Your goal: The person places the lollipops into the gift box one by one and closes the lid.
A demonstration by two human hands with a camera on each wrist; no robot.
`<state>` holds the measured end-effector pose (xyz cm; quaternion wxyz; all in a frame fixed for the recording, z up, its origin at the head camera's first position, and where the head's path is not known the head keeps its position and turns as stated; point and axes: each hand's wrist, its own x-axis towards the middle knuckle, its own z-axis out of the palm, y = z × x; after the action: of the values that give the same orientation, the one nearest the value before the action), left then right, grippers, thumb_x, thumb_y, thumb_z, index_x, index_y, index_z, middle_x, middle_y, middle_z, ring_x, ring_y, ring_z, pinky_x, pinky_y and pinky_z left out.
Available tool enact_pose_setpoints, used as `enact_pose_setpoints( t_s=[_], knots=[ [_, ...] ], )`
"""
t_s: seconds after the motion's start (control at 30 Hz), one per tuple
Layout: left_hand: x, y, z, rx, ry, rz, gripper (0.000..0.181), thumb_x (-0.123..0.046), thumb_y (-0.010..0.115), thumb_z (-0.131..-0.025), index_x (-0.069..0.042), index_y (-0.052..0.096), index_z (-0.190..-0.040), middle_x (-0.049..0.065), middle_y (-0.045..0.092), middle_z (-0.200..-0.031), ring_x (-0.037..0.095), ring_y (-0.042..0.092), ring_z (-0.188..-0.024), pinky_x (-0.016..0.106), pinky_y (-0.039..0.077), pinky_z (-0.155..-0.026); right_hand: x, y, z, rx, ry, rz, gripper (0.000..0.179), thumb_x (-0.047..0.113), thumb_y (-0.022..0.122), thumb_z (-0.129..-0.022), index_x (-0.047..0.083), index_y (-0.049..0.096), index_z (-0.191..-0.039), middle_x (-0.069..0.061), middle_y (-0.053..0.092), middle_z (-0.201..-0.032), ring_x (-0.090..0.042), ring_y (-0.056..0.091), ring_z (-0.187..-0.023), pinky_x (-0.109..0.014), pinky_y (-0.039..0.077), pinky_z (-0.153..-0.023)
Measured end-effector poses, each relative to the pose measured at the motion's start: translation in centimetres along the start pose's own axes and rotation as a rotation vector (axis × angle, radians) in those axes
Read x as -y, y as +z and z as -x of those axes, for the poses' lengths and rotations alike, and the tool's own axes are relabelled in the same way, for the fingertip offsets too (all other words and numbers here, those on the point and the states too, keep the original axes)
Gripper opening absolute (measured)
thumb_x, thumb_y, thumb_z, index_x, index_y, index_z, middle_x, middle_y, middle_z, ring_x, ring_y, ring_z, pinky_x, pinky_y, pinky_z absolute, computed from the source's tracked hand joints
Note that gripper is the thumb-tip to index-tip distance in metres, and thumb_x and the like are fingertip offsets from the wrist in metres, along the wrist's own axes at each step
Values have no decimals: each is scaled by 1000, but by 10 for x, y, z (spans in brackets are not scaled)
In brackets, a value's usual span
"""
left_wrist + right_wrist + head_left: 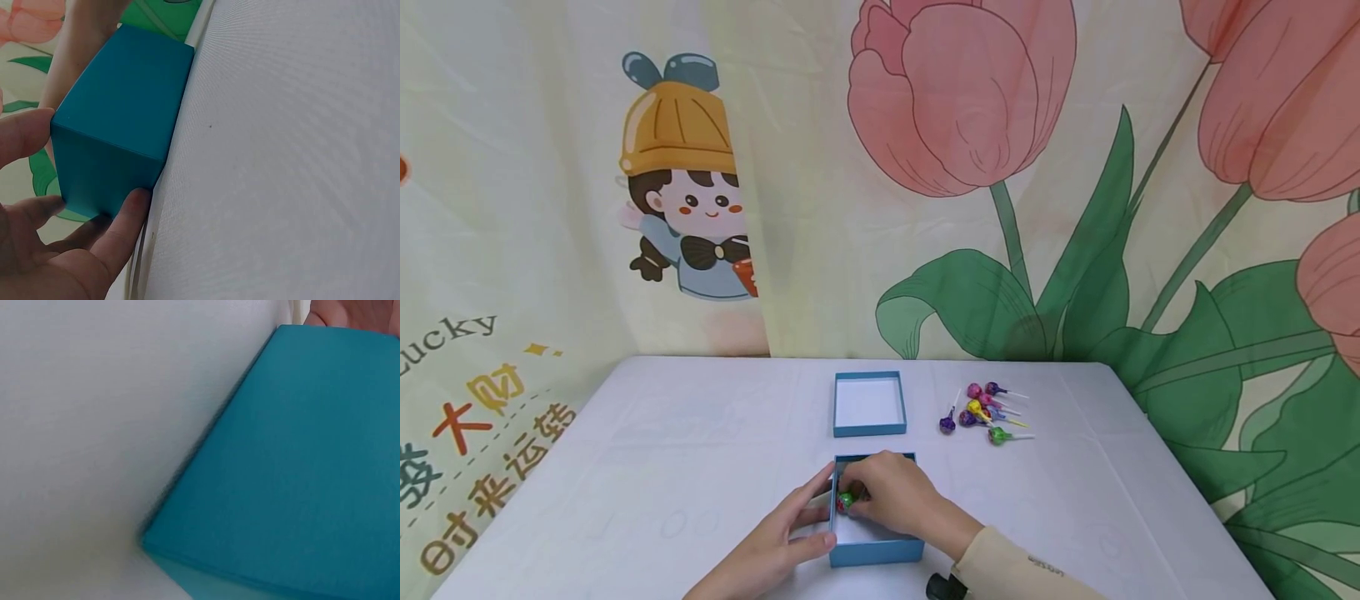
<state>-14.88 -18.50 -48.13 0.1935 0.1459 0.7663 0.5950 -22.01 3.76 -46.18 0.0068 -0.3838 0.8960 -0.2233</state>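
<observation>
A blue open box (877,553) with a white inside stands near the table's front. My left hand (793,521) rests against its left wall with spread fingers. In the left wrist view the fingertips (134,200) touch that blue wall (106,169). My right hand (895,496) reaches into the box with bent fingers and pinches a green-wrapped lollipop (846,500) with some red on it, by the inner left side. Its stick is hidden by the hand. In the right wrist view the box's outer wall (281,462) fills much of the picture, and the right fingers do not show.
Behind the box lies a matching shallow blue lid (869,430), white side up. A loose pile of several lollipops (976,410) in purple, pink, yellow and green wrappers lies at the back right. The white-covered table (700,450) meets a printed curtain (805,208) behind.
</observation>
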Motion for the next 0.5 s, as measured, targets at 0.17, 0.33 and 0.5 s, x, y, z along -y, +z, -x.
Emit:
enact_pose_setpoints(
  t_s=[0.17,0.33,0.5],
  knots=[
    [0,0,0,1,8,-3,82,-28,63,-108,-20,14,-173,28,19,-173,49,44,-147,63,47,-110,1,1,0,1,1,0,19,16,88,-89,18,82,-107,12,78,-93,6,63,-78,-11,52,-74],
    [0,-1,0,3,10,-1,82,-28,63,-108,-21,14,-173,28,19,-173,49,44,-146,63,48,-109,0,-1,0,21,11,-13,20,16,88,-89,19,82,-108,13,78,-95,6,64,-81,-12,53,-77],
    [0,0,1,-4,3,-2,81,-29,64,-108,-24,15,-172,25,20,-174,48,44,-147,63,47,-110,0,-4,0,47,10,-30,23,15,88,-89,19,81,-111,13,78,-99,5,64,-81,-12,53,-77]
  ],
)
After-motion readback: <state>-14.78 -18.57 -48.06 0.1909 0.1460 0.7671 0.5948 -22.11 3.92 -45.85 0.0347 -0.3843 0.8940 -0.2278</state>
